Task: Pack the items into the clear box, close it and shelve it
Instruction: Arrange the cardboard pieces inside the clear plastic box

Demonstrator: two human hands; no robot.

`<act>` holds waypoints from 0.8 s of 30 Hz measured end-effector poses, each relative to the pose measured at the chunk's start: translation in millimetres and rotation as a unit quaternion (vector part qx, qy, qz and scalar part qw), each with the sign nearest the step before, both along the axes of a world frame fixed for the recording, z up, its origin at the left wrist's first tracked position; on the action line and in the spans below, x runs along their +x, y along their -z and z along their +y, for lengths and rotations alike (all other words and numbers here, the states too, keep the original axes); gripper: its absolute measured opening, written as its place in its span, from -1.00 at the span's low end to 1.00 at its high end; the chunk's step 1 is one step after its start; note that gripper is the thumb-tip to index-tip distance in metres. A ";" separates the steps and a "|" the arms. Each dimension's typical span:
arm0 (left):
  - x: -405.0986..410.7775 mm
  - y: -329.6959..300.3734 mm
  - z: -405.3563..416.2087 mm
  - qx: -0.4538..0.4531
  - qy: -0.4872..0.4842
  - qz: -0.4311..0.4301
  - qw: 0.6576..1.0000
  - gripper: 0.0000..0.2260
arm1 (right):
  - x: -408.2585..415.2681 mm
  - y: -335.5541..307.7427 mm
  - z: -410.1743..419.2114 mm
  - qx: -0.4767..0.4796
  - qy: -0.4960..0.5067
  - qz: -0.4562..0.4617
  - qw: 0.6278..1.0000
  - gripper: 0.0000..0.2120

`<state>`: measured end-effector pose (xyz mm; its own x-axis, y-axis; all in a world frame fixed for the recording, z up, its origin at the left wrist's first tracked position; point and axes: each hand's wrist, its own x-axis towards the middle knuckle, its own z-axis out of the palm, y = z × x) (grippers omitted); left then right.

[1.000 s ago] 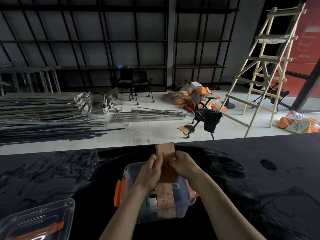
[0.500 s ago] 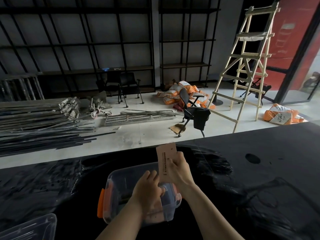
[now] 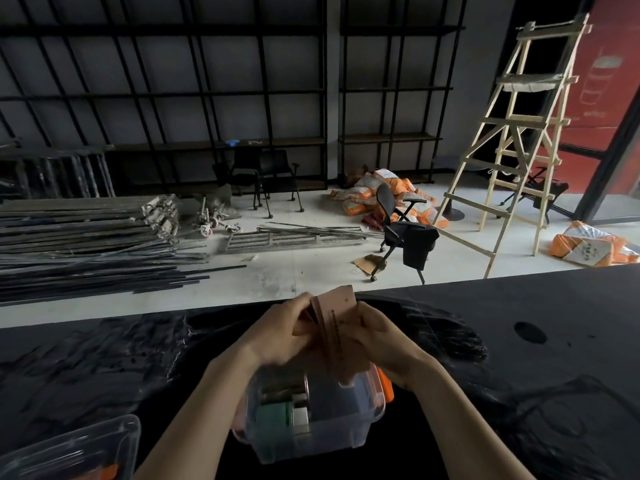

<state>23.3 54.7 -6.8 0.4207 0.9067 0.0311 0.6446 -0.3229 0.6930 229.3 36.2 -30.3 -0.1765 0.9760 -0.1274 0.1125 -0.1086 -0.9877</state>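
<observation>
A clear plastic box with orange side latches stands lidless on the black table, just in front of me. Inside it I see a green packet and other small items, blurred. Above the box both hands hold a stack of thin brown cards, tilted upright. My left hand grips the stack's left side and my right hand grips its right side. The stack's lower end reaches down to the box's far rim.
The box's clear lid with an orange latch lies at the table's near left corner. The black table has a round hole at the right. Beyond it are metal bars, chairs, a wooden ladder and black shelving.
My left hand came out of the box and took hold of the card stack again beside the right hand. The view swung, so the box now sits lower and nearer.
</observation>
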 end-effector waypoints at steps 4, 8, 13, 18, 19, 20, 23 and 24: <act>-9.7 -18.9 -2.6 -0.108 -0.041 -0.149 0.982 -0.61 | -9.4 -3.3 1.0 0.038 -0.033 -0.037 0.998 -0.92; -3.5 -9.4 -9.9 -0.102 -0.243 -0.420 0.868 -0.65 | -19.5 -4.9 0.2 0.014 0.076 0.097 0.992 -0.84; 48.0 12.3 -26.7 -0.097 -0.288 -0.429 0.851 -0.81 | -47.5 2.6 -3.1 0.066 0.043 -0.028 0.997 -0.80; 50.6 13.8 -23.2 -0.086 -0.252 -0.345 0.900 -0.81 | -44.5 -4.2 -4.6 0.137 -0.041 -0.204 0.968 -0.54; 45.3 13.3 -22.8 -0.092 -0.255 -0.361 0.892 -0.81 | -39.3 -0.4 -6.2 0.139 -0.048 -0.185 0.972 -0.47; 40.6 11.8 -23.4 -0.093 -0.268 -0.399 0.872 -0.81 | -35.7 2.6 -8.6 0.122 -0.031 -0.135 0.983 -0.44; 36.8 3.5 -27.7 -0.117 -0.319 -0.521 0.783 -0.78 | -31.6 7.4 -11.4 0.037 0.058 0.095 0.993 -0.60; 36.3 2.3 -29.5 -0.117 -0.321 -0.529 0.777 -0.77 | -31.5 6.2 -12.6 0.025 0.070 0.145 0.987 -0.67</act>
<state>59.6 25.3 -9.1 -0.2682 0.9523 -0.1459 -0.3500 0.0448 0.9357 197.9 23.6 -36.4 -0.0611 0.9972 -0.0435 -0.1879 -0.0543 -0.9807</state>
